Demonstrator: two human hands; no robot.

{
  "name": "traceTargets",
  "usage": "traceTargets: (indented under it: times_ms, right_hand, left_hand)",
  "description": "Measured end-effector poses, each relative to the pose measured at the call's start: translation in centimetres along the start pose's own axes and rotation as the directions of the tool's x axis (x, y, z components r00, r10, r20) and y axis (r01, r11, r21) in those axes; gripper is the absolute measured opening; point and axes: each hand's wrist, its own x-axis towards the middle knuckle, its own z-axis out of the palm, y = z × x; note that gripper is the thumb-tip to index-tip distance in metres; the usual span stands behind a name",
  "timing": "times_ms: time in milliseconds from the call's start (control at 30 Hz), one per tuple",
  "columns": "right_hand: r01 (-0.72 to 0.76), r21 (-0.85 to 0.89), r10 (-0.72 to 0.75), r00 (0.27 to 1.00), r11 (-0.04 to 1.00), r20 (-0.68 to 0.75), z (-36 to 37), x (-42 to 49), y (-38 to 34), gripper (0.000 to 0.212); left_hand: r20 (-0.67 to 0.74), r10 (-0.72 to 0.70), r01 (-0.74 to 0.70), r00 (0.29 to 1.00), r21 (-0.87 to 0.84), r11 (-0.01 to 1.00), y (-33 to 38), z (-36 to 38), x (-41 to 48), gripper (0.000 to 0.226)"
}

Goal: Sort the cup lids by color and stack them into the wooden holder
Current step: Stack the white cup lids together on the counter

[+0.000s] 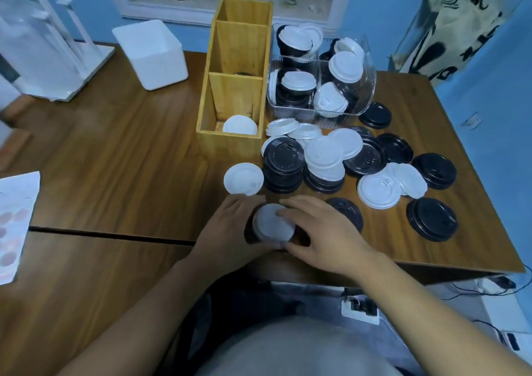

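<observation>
Near the front edge of the bench (pixel 129 174), between my two hands, a white lid (pixel 272 223) sits on a black lid (pixel 250 233); I cannot tell whether more black ones lie under it. I judge the step in hand to be separating the colours, pulling the white one off the black so that each can go to its own place.

My left hand (pixel 227 231) curls round the left side of the black lid, fingers bent against its rim. My right hand (pixel 322 237) lies over the white lid, fingertips on its top and thumb at its near edge, pinching it. Neither hand is spread flat.

The wooden holder (pixel 230 142) stands farther off and slightly left, with a stored white lid (pixel 240 125) showing in its nearest compartment and something dark in the middle one. The next move, as I see it, calls for lifting the white lid free, carrying it far and left, and setting it flat on that stored one. A mixed pile (pixel 325 157) of black and white lids waits to the right, with more in the clear bin (pixel 290 114) beyond.
</observation>
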Motion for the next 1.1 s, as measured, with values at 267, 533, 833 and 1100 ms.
traceTargets:
  times_ms: [267,533,833,1100]
  right_hand:
    - [0.029,0.001,-0.029,1.000,1.000,0.007,2.1,0.9,0.8,0.054]
    - [-0.010,-0.068,0.011,1.000,0.998,0.023,2.4,0.7,0.5,0.055]
    - [0.022,-0.162,-0.026,0.999,0.987,-0.021,2.5,0.6,-0.2,0.048]
    - [0.002,-0.138,-0.003,1.000,0.990,-0.002,2.3,0.7,-0.3,0.049]
  left_hand:
    - [-0.020,-0.368,0.366,0.930,0.184,0.913,-1.5,-3.7,6.5,0.086]
    - [-0.004,-0.311,0.264,0.951,0.537,0.801,-1.2,-3.6,7.7,0.063]
    - [0.034,-0.191,0.194,0.981,-0.208,0.959,-2.9,-4.9,3.2,0.048]
    - [0.130,-0.116,0.133,0.985,-0.136,0.982,-5.5,-5.5,0.2,0.066]
